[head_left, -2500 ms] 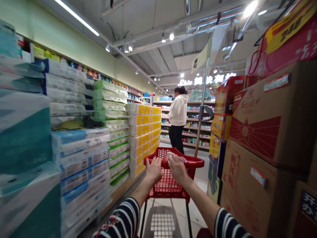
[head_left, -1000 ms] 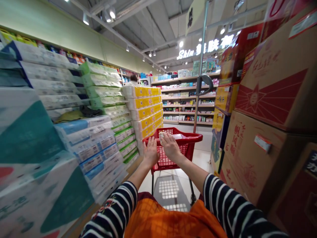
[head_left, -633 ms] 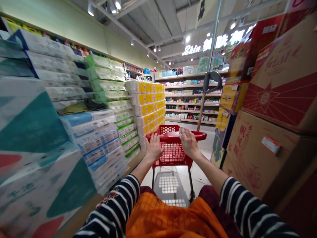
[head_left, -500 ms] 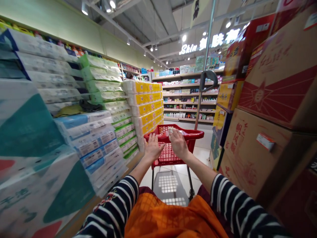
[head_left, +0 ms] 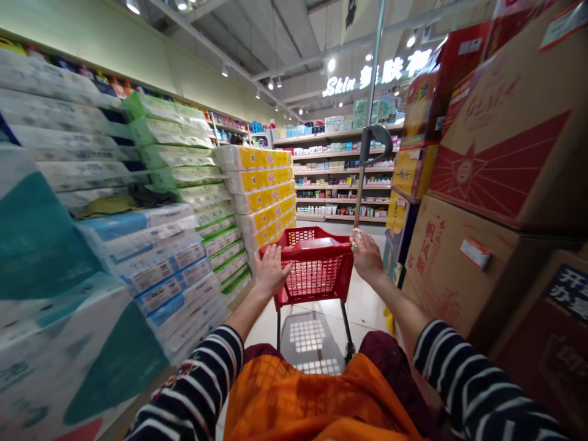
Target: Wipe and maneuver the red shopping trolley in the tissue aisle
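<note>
A red shopping cart (head_left: pixel 315 275) stands in front of me, its mesh basket facing my hands. At the left end of its handlebar lies my left hand (head_left: pixel 271 271), open, fingers stretched flat over the bar and thumb apart. By the bar's right end, my right hand (head_left: pixel 366 254) has its fingers bent around a small crumpled whitish tissue (head_left: pixel 356 234); most of it is hidden under the fingers. A pale flat panel (head_left: pixel 316 244) shows at the middle of the handlebar.
Stacked tissue packs (head_left: pixel 174 269) line the left side, with yellow-and-white packs (head_left: pixel 264 196) farther on. Cardboard boxes (head_left: pixel 463 257) are piled high on the right. A metal pole (head_left: pixel 371 79) with a grey handle rises beyond the cart, before shelves of small goods (head_left: pixel 340 177).
My right hand has moved right along the handlebar, from its middle to its right end, with the whitish tissue. My left hand stays near the left end. The view has shifted slightly right.
</note>
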A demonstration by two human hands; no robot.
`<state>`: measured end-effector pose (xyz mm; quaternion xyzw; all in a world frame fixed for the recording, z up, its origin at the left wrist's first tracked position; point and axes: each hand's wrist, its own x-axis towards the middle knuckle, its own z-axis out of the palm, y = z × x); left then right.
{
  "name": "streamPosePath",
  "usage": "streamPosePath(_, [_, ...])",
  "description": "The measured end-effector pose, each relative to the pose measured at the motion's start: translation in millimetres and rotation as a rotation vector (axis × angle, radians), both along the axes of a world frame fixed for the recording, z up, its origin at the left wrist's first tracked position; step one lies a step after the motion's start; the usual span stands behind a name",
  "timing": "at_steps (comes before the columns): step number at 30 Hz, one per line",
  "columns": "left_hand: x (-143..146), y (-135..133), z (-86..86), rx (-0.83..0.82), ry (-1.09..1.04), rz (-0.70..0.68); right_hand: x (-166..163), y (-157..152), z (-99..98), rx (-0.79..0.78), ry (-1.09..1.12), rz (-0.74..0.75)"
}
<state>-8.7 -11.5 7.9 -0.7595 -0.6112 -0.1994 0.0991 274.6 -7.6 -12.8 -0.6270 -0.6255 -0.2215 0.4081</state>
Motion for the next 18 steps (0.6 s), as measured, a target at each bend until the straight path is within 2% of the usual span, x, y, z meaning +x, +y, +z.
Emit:
streamPosePath(3, [-5,5,0.3,-0.004,-0.022,0.043,-4,2,2.1,0.004,-0.009,0.027])
streamPosePath(8, [-9,9,1.8,-0.016,0.027,0.031,-71,0,6.5,0.036,-0.148,0.325])
streamPosePath(11, [-11,6,2.3,0.0,0.037,0.03,-94,-3,5.1,0.033,-0.177,0.399])
streamPosePath(18, [-4,-7,0.1,0.058,0.022,-0.034,-69,-2,3.3,-0.003,-0.181,0.374])
